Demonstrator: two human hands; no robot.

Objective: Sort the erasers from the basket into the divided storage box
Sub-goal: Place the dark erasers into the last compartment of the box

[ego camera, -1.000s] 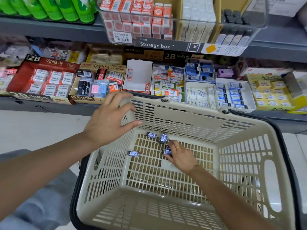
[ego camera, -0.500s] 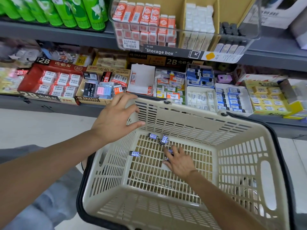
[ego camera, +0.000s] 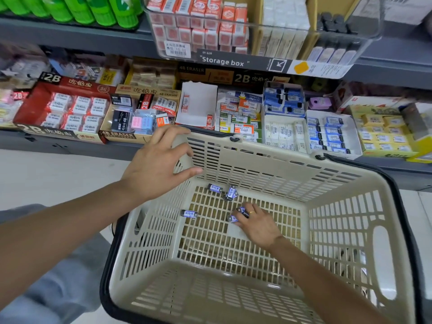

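A beige plastic basket [ego camera: 346,230] sits in front of me, below the shelves. On its slotted floor lie small blue-and-black erasers: one [ego camera: 215,188] at the far side, a small cluster [ego camera: 231,193] beside it, and one [ego camera: 189,213] to the left. My right hand [ego camera: 257,224] is down inside the basket, its fingers curled round two more erasers [ego camera: 236,216]. My left hand [ego camera: 156,164] hovers with spread fingers at the basket's far-left corner, holding nothing. The clear divided storage box [ego camera: 369,31] stands on the upper shelf, with orange, white and black erasers in separate compartments.
The lower shelf [ego camera: 70,148] behind the basket is packed with open cartons of erasers, red 2B boxes at the left, blue and yellow packs at the right. Green bottles [ego camera: 93,10] stand on the upper shelf to the left. Grey floor shows at my left.
My right hand's fingers have drawn in around erasers on the basket floor. My left hand stays by the far-left rim. The three loose erasers lie where they were.
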